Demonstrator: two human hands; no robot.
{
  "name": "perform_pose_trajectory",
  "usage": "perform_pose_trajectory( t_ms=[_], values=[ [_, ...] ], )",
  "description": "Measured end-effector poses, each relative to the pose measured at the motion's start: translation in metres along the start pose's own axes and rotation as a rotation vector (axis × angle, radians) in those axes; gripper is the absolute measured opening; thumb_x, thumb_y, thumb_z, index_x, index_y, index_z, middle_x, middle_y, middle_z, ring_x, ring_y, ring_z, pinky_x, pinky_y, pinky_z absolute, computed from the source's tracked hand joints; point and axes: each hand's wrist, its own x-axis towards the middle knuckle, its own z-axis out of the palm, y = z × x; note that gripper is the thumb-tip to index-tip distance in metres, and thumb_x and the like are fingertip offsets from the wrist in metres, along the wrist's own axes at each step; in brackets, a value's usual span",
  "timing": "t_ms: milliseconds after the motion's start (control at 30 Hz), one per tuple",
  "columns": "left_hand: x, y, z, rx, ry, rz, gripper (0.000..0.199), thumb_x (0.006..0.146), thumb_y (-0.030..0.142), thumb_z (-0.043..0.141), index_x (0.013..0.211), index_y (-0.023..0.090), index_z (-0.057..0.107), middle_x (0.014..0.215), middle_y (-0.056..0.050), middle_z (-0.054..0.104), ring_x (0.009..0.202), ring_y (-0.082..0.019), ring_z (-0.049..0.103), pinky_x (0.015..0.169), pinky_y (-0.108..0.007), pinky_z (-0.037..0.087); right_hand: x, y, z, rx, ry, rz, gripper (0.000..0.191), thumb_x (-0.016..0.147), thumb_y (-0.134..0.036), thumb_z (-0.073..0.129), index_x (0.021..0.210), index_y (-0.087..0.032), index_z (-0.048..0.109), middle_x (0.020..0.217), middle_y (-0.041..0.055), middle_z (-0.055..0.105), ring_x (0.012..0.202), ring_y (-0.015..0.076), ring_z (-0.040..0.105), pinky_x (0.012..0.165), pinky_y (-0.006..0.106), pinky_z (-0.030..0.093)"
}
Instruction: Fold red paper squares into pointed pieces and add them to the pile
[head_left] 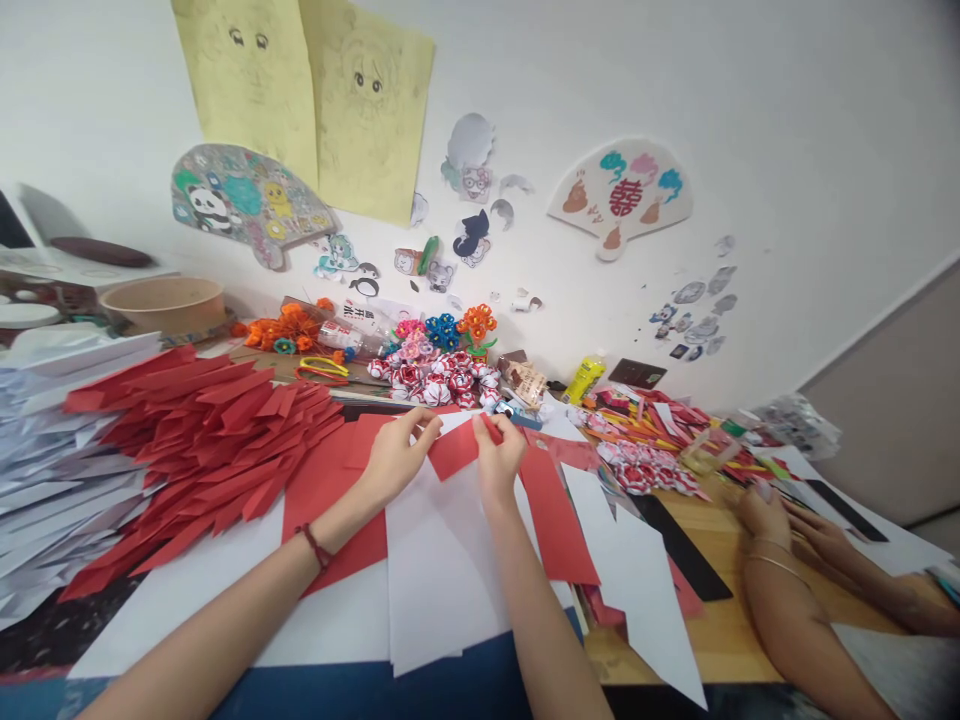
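Between my two hands a small red paper piece (454,452) is held above white sheets (442,570). My right hand (501,455) pinches its right end between thumb and fingers. At its left edge is my left hand (401,450), with thumb and index finger curved toward each other; whether they grip the paper is unclear. A larger red sheet (330,510) lies under my left wrist, and a red strip (559,520) lies right of my right hand.
Folded red papers (210,440) and white papers (67,480) pile up at left. Red-white paper flowers (435,380) sit behind my hands. A yellow bottle (585,378) and a black strip (686,550) are at right, near another person's hands (787,530).
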Motion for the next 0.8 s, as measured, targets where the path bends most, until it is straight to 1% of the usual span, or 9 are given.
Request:
perform_pose_trajectory(
  t_ms=[67,100,233,333,400,467,533,633,800],
  values=[
    [0.001,-0.002,-0.001,0.016,0.010,0.008,0.024,0.085,0.039,0.049,0.085,0.020,0.063,0.087,-0.002,0.070,0.073,-0.015,0.060,0.065,-0.023,0.042,-0.005,-0.005,0.009,0.033,-0.048,-0.041,0.026,0.077,-0.041,0.061,0.065,-0.018,0.056,0.065,-0.0011,0.054,0.066,0.0148,0.047,0.066,0.026,0.039],
    [0.003,-0.003,-0.002,0.015,0.013,0.004,0.023,0.085,0.038,0.049,0.083,0.020,0.064,0.085,-0.002,0.070,0.072,-0.015,0.060,0.065,-0.023,0.042,-0.005,-0.006,0.012,0.072,-0.026,-0.030,0.026,0.077,-0.041,0.062,0.066,-0.018,0.057,0.065,-0.0010,0.054,0.066,0.0149,0.048,0.067,0.026,0.040],
    [0.011,-0.009,-0.013,-0.027,0.040,-0.044,0.028,0.087,0.039,0.047,0.079,0.018,0.064,0.077,-0.002,0.070,0.071,-0.015,0.061,0.066,-0.023,0.043,0.019,-0.004,0.025,0.280,0.219,0.125,0.029,0.073,-0.045,0.065,0.070,-0.017,0.060,0.063,-0.0003,0.055,0.062,0.0152,0.048,0.059,0.026,0.041],
    [0.016,-0.011,-0.022,0.000,0.115,-0.049,0.032,0.087,0.044,0.047,0.083,0.019,0.065,0.083,-0.003,0.071,0.074,-0.016,0.062,0.068,-0.024,0.043,0.038,0.002,0.035,0.362,0.294,0.128,0.029,0.072,-0.045,0.066,0.077,-0.016,0.063,0.072,0.0029,0.062,0.068,0.0174,0.054,0.061,0.028,0.044],
    [0.017,-0.013,-0.022,-0.003,0.134,-0.055,0.033,0.086,0.047,0.049,0.091,0.019,0.066,0.091,-0.004,0.071,0.079,-0.017,0.063,0.070,-0.024,0.044,0.039,0.007,0.041,0.413,0.351,0.157,0.030,0.070,-0.044,0.069,0.079,-0.016,0.064,0.077,0.0042,0.064,0.074,0.0185,0.057,0.066,0.029,0.047],
    [0.017,-0.017,-0.018,-0.050,0.087,-0.068,0.035,0.084,0.049,0.051,0.091,0.018,0.066,0.092,-0.005,0.071,0.077,-0.017,0.063,0.069,-0.025,0.045,0.032,0.014,0.046,0.505,0.360,0.281,0.033,0.068,-0.045,0.070,0.083,-0.016,0.063,0.077,0.0042,0.065,0.072,0.0187,0.058,0.064,0.029,0.048],
    [0.018,-0.023,-0.011,-0.124,0.016,-0.101,0.038,0.083,0.051,0.051,0.086,0.016,0.065,0.081,-0.006,0.070,0.071,-0.018,0.062,0.065,-0.025,0.046,0.023,0.020,0.049,0.549,0.278,0.399,0.034,0.070,-0.047,0.068,0.083,-0.016,0.062,0.073,0.0036,0.064,0.068,0.0191,0.060,0.061,0.030,0.048],
    [0.020,-0.032,-0.007,-0.257,0.010,-0.101,0.037,0.083,0.050,0.052,0.083,0.015,0.063,0.076,-0.006,0.069,0.069,-0.017,0.062,0.064,-0.025,0.047,0.014,0.023,0.050,0.432,0.234,0.318,0.036,0.072,-0.049,0.066,0.082,-0.014,0.064,0.075,0.0040,0.065,0.072,0.0191,0.059,0.067,0.030,0.048],
    [0.024,-0.034,-0.013,-0.209,0.060,-0.147,0.035,0.080,0.050,0.057,0.081,0.015,0.065,0.071,-0.005,0.068,0.064,-0.016,0.060,0.062,-0.024,0.045,0.014,0.012,0.043,0.121,0.261,0.143,0.037,0.080,-0.049,0.059,0.088,-0.013,0.066,0.086,0.0069,0.068,0.082,0.0201,0.058,0.076,0.030,0.045]
  ],
)
